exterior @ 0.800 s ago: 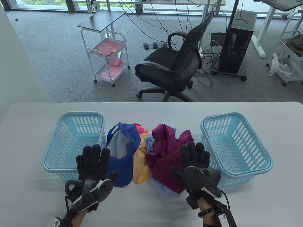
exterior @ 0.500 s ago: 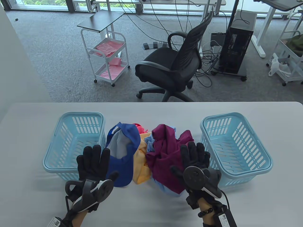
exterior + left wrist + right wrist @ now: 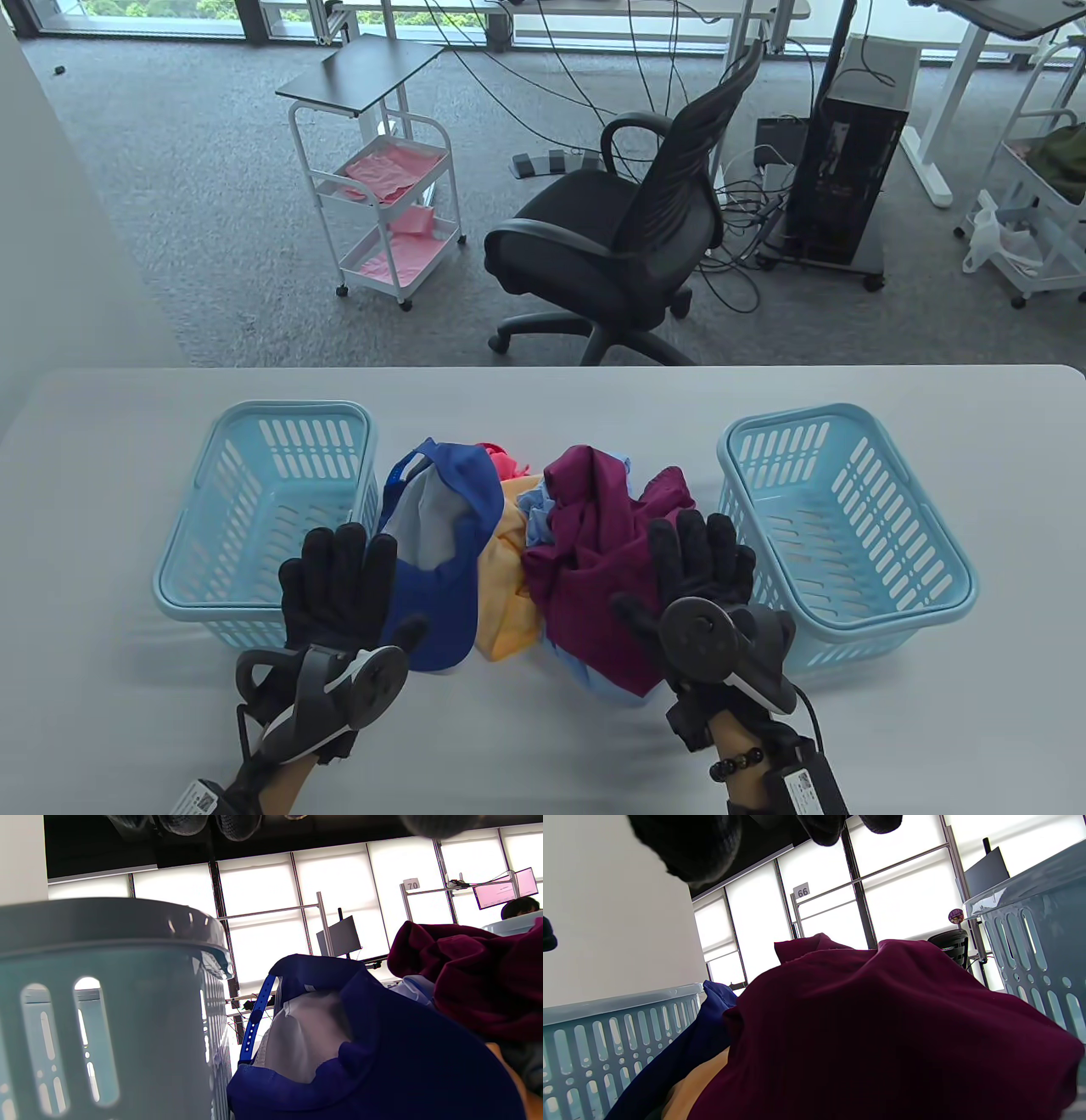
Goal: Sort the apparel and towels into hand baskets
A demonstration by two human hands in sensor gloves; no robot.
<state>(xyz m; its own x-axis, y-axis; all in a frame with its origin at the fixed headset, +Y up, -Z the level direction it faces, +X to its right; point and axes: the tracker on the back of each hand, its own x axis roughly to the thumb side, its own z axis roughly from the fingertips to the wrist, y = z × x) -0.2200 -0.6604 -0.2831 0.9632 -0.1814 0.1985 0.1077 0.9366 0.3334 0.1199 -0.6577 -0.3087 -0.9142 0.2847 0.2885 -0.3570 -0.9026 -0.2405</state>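
A pile of cloth lies on the table between two light-blue baskets. It holds a blue cap (image 3: 450, 543) (image 3: 365, 1052) on the left, a maroon garment (image 3: 594, 552) (image 3: 882, 1035) on the right, an orange cloth (image 3: 506, 577) and a light-blue cloth (image 3: 534, 509) between them, and a bit of red cloth (image 3: 501, 458) at the back. My left hand (image 3: 339, 581) is open with fingers spread, in front of the cap and the left basket (image 3: 254, 509). My right hand (image 3: 700, 564) is open over the maroon garment's near right edge, beside the right basket (image 3: 848, 526). Neither hand holds anything.
Both baskets show nothing inside. The table (image 3: 543, 747) runs wide on each side. Beyond its far edge stand an office chair (image 3: 628, 238), a white cart (image 3: 382, 195) and a computer tower (image 3: 848, 170) on the carpet.
Both hands have shifted very slightly toward me and down. The cloth pile and baskets have not moved.
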